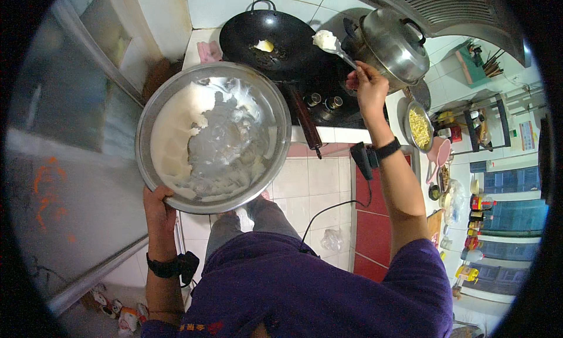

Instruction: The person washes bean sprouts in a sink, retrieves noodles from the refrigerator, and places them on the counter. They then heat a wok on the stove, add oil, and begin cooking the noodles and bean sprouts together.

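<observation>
My left hand (159, 206) grips the lower left rim of a large metal basin (281, 131). A pale, thick solidified substance (169, 140) lines the basin's left side, with smears across its bottom. In my right hand (369, 85) is the handle of a metal spoon (345, 56), its bowl heaped with a white lump (324, 40) of similar look. The spoon is raised to the right of a black wok (237, 34) on the stove. A small white piece (265, 45) sits in the wok, with yellowish liquid at its edge.
The wok's wooden handle (305, 118) juts toward me past two stove knobs (323, 101). Right of the wok stands a lidded steel pot (391, 43). A bowl of yellow shreds (419, 129) and a pink ladle (438, 152) rest on the right counter. A cable (327, 214) hangs from my right wrist.
</observation>
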Demonstrator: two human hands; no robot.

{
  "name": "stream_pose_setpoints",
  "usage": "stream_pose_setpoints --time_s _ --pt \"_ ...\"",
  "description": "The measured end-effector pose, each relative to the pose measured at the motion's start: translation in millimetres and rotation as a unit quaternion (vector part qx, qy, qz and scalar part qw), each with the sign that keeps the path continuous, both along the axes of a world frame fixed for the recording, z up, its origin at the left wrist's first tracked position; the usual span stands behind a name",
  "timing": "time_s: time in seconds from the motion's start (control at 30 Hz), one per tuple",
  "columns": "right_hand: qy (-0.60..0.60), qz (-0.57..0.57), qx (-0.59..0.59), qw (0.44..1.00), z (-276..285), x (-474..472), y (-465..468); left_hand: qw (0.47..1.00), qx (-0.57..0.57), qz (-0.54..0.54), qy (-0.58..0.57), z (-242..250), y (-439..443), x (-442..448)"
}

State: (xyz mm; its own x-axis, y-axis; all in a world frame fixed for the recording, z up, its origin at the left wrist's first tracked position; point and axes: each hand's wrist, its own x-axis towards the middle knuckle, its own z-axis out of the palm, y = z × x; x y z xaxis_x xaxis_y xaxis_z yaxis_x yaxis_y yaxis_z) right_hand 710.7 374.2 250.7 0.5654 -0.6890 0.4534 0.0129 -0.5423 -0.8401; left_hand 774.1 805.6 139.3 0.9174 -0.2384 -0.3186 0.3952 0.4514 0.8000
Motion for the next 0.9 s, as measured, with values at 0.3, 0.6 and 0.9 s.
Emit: stream_pose_setpoints --time_s 0.3,0.6,0.9 --pt "0.078 0.093 0.202 0.972 47 -43 99 0.997 0.007 -0.064 -0.042 8 7 14" --pt "0.164 0.168 -0.286 0.929 29 -24 179 0.989 0.049 -0.119 -0.072 27 19 19" --pt "0.185 0.151 -0.357 0.903 12 -14 202 0.977 0.042 -0.124 -0.168 34 21 18"
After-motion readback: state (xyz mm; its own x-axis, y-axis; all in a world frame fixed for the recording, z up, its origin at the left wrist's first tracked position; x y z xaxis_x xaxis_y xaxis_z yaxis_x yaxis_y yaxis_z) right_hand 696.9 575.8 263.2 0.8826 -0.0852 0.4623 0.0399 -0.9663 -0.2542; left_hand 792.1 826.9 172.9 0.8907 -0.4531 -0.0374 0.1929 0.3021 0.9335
